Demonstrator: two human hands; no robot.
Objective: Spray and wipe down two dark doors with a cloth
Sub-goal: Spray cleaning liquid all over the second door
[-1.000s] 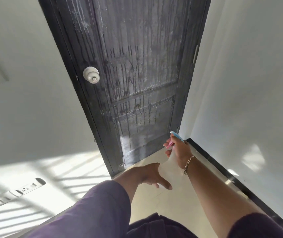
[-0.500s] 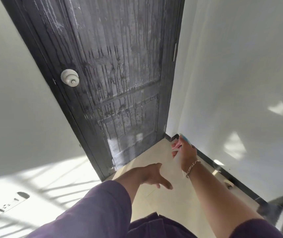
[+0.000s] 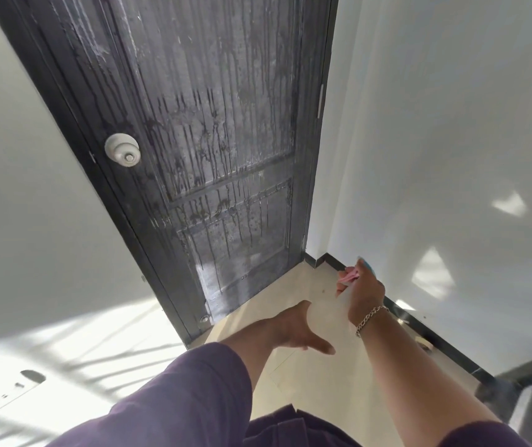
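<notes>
A dark panelled door (image 3: 213,130) stands ahead, streaked with wet drip lines, and has a pale round knob (image 3: 122,153) on its left side. My right hand (image 3: 366,293) grips a spray bottle (image 3: 348,277) with a pink trigger and a blue top, low near the right wall. The bottle's pale body is blurred below my fingers. My left hand (image 3: 296,330) hovers just left of the bottle's base, fingers spread and holding nothing. No cloth is in view.
White walls flank the door. Black skirting (image 3: 435,343) runs along the right wall to a dark frame (image 3: 522,404) at the lower right. A socket strip (image 3: 3,398) sits on the sunlit left wall. The floor has pale tiles (image 3: 290,285).
My right hand has carried the bottle rightward, away from the door toward the right wall. My left hand stays low with fingers spread. The view has swung to the right.
</notes>
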